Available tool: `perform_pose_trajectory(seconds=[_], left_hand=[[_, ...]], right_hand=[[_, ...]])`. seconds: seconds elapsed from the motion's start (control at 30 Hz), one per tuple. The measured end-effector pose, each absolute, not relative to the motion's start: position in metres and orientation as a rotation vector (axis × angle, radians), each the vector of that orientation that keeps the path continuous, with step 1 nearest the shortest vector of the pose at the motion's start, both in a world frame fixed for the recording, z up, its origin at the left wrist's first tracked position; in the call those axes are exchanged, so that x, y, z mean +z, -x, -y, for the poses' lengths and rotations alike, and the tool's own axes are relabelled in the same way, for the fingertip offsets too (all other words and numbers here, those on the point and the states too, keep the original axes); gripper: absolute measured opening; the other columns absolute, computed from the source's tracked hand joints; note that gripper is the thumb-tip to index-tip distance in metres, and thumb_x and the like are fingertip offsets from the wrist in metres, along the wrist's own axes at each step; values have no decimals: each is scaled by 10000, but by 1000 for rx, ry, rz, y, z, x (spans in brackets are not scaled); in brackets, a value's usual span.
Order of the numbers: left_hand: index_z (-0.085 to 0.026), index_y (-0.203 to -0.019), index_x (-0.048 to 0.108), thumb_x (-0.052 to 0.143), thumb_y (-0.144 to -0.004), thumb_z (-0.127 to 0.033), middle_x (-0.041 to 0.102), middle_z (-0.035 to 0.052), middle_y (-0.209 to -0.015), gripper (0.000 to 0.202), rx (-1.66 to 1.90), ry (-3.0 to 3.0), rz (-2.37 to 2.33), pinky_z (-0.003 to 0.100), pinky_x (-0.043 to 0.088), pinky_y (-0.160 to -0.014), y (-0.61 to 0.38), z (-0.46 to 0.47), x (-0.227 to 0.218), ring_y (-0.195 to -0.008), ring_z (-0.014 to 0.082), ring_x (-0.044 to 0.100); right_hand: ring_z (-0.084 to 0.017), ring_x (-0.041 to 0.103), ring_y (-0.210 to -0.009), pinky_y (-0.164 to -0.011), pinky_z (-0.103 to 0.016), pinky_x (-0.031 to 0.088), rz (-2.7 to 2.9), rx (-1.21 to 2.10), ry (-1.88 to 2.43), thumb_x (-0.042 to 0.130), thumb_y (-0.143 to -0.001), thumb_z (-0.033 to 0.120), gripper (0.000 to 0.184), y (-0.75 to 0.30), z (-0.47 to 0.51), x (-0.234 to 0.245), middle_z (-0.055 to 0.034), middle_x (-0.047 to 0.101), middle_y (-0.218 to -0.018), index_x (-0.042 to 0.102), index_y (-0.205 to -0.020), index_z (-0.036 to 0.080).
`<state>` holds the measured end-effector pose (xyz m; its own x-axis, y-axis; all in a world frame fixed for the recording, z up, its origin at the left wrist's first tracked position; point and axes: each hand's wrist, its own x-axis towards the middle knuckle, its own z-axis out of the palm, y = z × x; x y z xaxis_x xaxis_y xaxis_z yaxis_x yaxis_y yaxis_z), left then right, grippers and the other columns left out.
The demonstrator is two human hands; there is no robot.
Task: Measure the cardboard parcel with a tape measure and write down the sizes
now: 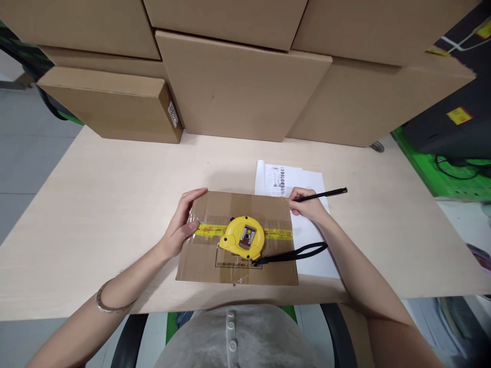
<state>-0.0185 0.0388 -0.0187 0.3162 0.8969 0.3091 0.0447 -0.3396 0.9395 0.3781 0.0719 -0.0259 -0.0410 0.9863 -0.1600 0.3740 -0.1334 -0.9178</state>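
A small cardboard box [207, 255] sealed with yellow printed tape lies in front of me near the table's front edge. My left hand [180, 227] grips its left side, with the thumb on top and the fingers along the far left corner. On the box rests a yellow tape measure [242, 237] with a black wrist strap [295, 254] trailing right past the box's edge. My right hand [308, 205] holds a black pen [326, 194] at the box's far right corner, over white paper sheets [312, 181]. The pen's tip is hidden by the hand and box.
Large cardboard boxes [241, 87] stand along the back of the light wooden table [126, 189]. A flatter closed box [115, 110] with a label sits at the back left. To the right are a green surface [433, 184] with black cables and a dark case [460, 133].
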Motion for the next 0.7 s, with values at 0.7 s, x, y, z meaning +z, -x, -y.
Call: perform_pose_trajectory(seconds=[0.7], left_hand=[[-323,-1542,541,616,-970,-538,558,84,-1528,616,1164,-1719,-830,525,374,-1245,20,-42,-22,-1448,346,473]], right_hand=[[-87,452,-377,-390,-225,313,1460,1181,1566,845,-700,408,392,-379,-74,-30,48,528,-461,516,-579,231]])
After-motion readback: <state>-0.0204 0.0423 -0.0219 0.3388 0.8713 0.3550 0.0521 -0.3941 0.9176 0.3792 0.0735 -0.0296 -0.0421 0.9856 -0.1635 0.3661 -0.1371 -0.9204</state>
